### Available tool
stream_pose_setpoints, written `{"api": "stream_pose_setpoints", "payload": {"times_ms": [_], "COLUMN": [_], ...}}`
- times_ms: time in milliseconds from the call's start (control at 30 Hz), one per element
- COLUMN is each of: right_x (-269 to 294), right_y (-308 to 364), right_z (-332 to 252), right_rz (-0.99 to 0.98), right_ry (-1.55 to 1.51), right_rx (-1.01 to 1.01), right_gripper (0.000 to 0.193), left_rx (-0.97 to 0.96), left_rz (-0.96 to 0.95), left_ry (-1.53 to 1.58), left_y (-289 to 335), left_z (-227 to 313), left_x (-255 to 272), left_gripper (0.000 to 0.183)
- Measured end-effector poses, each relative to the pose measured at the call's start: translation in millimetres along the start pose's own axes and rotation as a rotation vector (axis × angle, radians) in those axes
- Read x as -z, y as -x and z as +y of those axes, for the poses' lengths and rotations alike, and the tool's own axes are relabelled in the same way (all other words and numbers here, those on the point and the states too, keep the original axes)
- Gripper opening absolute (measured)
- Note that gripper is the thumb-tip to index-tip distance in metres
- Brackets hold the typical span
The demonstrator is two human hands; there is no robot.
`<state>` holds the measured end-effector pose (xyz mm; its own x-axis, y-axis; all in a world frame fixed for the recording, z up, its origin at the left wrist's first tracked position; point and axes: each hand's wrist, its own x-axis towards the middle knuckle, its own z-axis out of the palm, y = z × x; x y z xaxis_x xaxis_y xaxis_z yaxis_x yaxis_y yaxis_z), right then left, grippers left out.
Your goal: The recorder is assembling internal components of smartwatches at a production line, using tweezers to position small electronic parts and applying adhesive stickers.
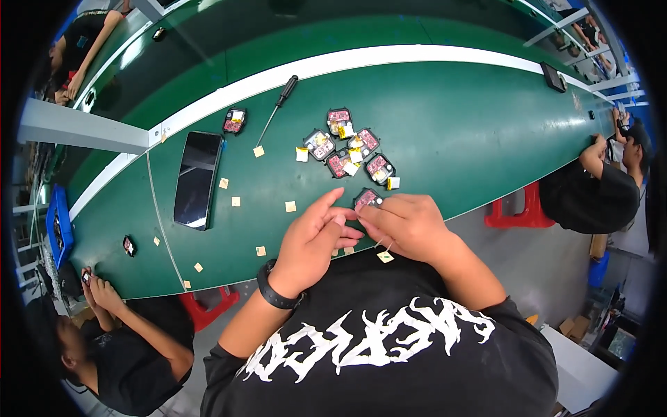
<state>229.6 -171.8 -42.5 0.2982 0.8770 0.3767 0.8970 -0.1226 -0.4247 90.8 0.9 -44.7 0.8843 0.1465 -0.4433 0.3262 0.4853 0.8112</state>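
Note:
My right hand (408,226) is closed, thumb and fingers pressed together at the lower edge of a small black watch case (368,197) with a pink circuit board. What is pinched between its fingertips is hidden. Below this hand hangs a small beige square (385,257) with thin pale lines running up from it. My left hand (316,240) faces it with fingers stretched and apart, tips close to the right fingertips. Just beyond lies a cluster of similar opened watch cases (339,164), several with white-and-yellow battery pouches (393,183).
A black phone (198,181) lies left on the green table (472,132). Beyond it are a screwdriver (278,108) and another watch case (235,121). Beige squares (290,206) are scattered nearby. People sit at left (139,333) and right (597,187). A metal post (83,125) rises at left.

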Motion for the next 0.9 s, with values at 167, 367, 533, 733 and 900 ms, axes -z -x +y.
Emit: {"api": "stream_pose_setpoints", "payload": {"times_ms": [167, 367, 533, 733, 900], "right_x": [-4, -2, 32, 45, 43], "right_y": [-1, -6, -12, -13, -14], "right_z": [-9, -23, -49, -56, -61], "right_rz": [0.091, 0.083, -0.082, -0.004, -0.075], "right_ry": [-0.227, -0.351, -0.214, -0.362, -0.201], "right_rx": [0.084, 0.149, 0.046, -0.275, -0.234], "right_gripper": [0.034, 0.035, 0.05, 0.038, 0.017], "left_rx": [0.049, -0.009, -0.163, -0.449, -0.565], "left_rz": [-0.03, -0.091, -0.02, 0.027, -0.011], "left_ry": [0.02, 0.098, 0.456, 0.191, 0.053], "left_y": [4, 26, 42, 45, 47], "left_z": [7, 3, 17, 8, 7], "left_x": [-5, 0, -6, -5, -8], "left_gripper": [0.046, 0.042, 0.05, 0.038, 0.036]}}
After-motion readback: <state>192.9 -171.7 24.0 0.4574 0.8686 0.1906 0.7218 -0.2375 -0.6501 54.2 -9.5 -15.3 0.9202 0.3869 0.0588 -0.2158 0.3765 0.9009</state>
